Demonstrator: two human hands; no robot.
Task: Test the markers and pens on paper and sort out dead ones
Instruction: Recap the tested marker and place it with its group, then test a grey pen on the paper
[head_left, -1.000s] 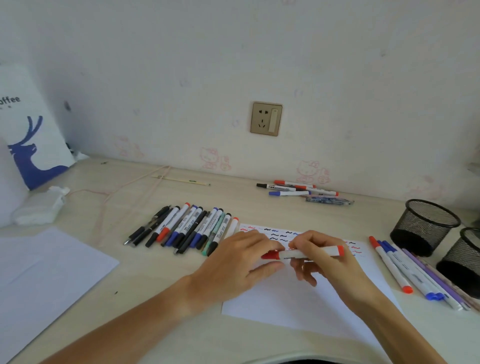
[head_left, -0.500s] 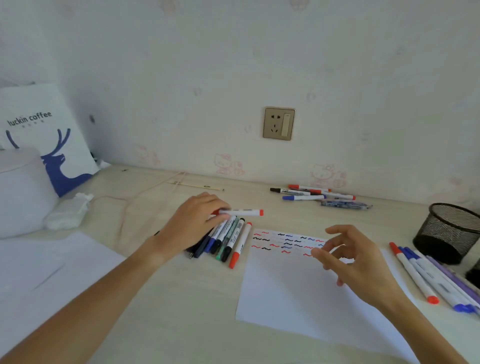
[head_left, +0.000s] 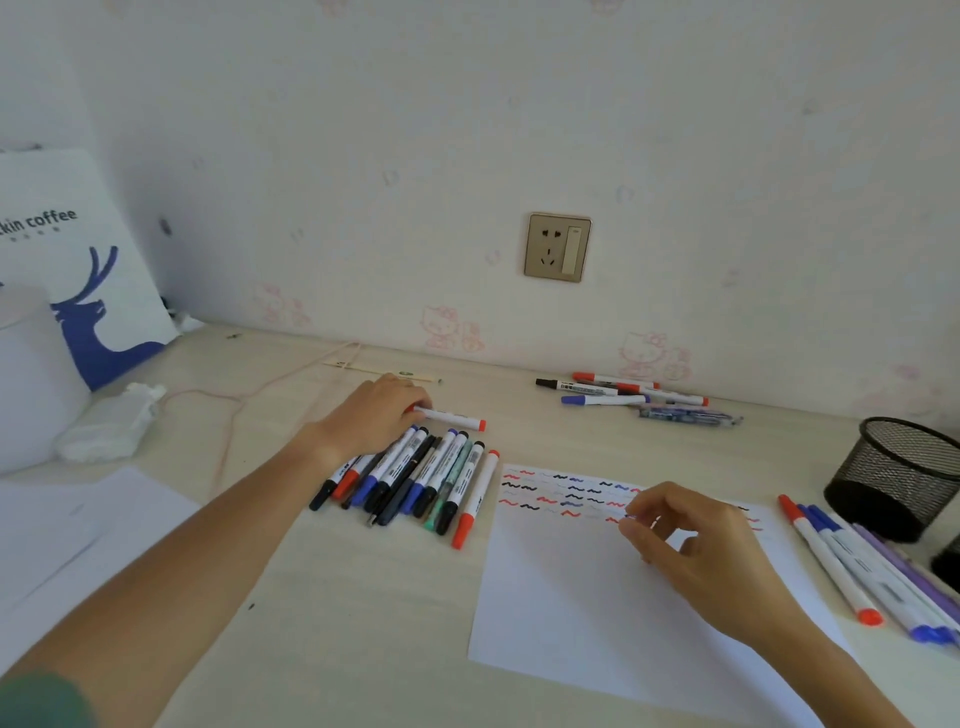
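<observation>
My left hand (head_left: 371, 418) holds a red-capped white marker (head_left: 457, 419) just behind the row of several markers (head_left: 415, 480) lying side by side left of the paper. The marker lies level, its cap end pointing right. The test paper (head_left: 582, 613) carries rows of red, black and blue squiggles along its top edge. My right hand (head_left: 691, 545) hovers over the paper's upper right part with fingers loosely curled and nothing in it.
A small pile of markers and a pen (head_left: 634, 397) lies by the wall. Several pens (head_left: 862, 566) lie right of the paper, next to a black mesh cup (head_left: 904, 475). More paper (head_left: 78, 530), a tissue (head_left: 111, 428) and a coffee bag (head_left: 78, 270) sit at the left.
My left hand took the red marker out of both hands' grip over the paper and carried it left and back, behind the row. My right hand let go and stayed over the paper.
</observation>
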